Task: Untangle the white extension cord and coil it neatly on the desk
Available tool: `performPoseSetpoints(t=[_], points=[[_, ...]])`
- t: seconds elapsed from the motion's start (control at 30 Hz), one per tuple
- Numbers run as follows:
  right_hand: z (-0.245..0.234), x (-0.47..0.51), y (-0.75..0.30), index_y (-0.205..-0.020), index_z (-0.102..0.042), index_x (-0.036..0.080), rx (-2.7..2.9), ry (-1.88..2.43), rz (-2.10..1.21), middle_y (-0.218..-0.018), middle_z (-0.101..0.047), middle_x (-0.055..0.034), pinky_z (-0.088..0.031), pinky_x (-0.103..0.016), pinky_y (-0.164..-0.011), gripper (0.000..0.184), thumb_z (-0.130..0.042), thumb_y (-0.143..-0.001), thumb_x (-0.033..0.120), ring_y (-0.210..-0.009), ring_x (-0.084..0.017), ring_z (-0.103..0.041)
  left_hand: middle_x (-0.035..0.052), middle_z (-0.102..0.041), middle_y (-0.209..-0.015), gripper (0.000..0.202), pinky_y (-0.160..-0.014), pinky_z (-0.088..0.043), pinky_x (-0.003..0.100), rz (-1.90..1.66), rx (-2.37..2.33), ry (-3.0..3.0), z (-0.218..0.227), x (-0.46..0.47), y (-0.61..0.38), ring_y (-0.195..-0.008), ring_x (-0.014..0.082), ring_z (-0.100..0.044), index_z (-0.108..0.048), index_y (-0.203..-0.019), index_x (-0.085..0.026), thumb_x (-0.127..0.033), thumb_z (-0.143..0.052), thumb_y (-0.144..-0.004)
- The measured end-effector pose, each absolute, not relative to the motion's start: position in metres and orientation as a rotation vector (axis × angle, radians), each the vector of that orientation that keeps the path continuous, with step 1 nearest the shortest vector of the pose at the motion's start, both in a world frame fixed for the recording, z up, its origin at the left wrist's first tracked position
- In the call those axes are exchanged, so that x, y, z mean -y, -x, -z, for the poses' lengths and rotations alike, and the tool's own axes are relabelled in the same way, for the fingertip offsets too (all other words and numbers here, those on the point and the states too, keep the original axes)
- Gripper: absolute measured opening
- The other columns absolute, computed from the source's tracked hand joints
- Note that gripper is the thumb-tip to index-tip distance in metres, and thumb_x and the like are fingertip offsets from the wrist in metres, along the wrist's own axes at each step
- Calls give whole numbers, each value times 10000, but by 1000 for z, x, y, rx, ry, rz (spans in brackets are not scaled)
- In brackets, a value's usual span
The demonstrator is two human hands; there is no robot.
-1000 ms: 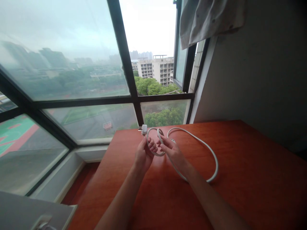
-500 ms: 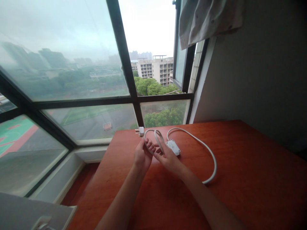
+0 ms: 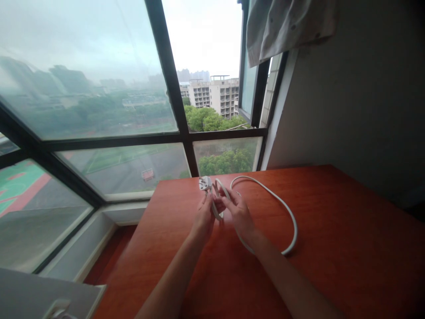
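Note:
A white power cord [image 3: 279, 200] is partly looped between my hands, and its long curve lies on the reddish-brown table [image 3: 332, 230]. My left hand [image 3: 204, 217] is closed on the loops, just under the white plug [image 3: 205, 183], whose metal prongs point away to the left. Close beside it, my right hand [image 3: 241, 212] grips another part of the cord with thumb and fingers. The white box on the cord is almost wholly hidden behind my right hand; only a small corner [image 3: 238, 193] shows.
Behind the table stands a dark-framed window [image 3: 186, 137], with one pane swung outward. A curtain [image 3: 288, 31] hangs at upper right beside a grey wall [image 3: 348, 102]. A pale surface [image 3: 40, 292] juts in at lower left.
Both hands have shifted slightly right. The plug has moved right and turned its prongs more toward me. My right hand now covers most of the white box, and the loops are bunched closer.

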State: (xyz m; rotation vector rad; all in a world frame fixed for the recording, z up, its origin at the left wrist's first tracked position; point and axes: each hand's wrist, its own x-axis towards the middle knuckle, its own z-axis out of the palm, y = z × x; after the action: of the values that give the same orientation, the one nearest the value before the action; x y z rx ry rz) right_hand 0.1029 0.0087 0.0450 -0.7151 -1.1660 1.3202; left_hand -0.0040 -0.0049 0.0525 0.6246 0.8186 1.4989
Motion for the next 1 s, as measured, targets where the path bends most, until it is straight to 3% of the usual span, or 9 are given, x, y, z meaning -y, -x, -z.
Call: performPoseSetpoints(t=[0.13,0.27,0.43,0.6,0.8,1.0], points=[[-53,-17,-118,-961,-683,223,827,669,-1490,-1048,-649,-41,-482,-327,-869,207,-669,-769,301,-991,-192,-587,57,-700,-731,330,-650,-528,286,-1528,-900,-659,-59,4,14,-645,173,-682,-539,-830,-152,-426,-709,-764],[-56,-24,-131,-924,-685,234,676,562,-1573,-1035,-658,-34,-499,-323,-812,196,-668,-737,289,-955,-192,-601,35,-674,-709,347,-580,-504,258,-1536,-907,-694,-68,5,24,-572,143,-639,-509,-811,-158,-438,-706,-756],[-53,-34,-143,-935,-677,236,557,494,-1537,-1055,-664,-31,-490,-331,-835,193,-636,-757,298,-940,-174,-600,-70,-458,-539,331,-413,-325,151,-1471,-798,-721,-74,2,36,-398,39,-392,-469,-757,-162,-404,-693,-775],[-56,-29,-138,-976,-678,250,623,492,-1523,-1117,-660,-41,-483,-361,-872,231,-605,-775,338,-1039,-199,-586,-100,-323,-537,315,-379,-204,134,-1341,-722,-700,-73,2,37,-365,12,-260,-440,-756,-167,-379,-666,-808],[-62,-4,-110,-1025,-695,250,997,509,-1525,-1127,-647,-50,-456,-379,-937,269,-641,-762,272,-1063,-222,-577,-95,-324,-529,344,-374,-213,131,-1299,-716,-692,-68,6,24,-374,14,-262,-445,-736,-165,-410,-680,-794],[-63,1,-107,-1086,-694,292,1562,618,-962,-1197,-580,-51,-330,-416,-1065,314,-623,-791,214,-1179,-244,-491,-27,-539,-654,355,-434,-361,160,-1385,-832,-709,-66,10,16,-494,60,-470,-604,-884,-130,-419,-741,-730]])
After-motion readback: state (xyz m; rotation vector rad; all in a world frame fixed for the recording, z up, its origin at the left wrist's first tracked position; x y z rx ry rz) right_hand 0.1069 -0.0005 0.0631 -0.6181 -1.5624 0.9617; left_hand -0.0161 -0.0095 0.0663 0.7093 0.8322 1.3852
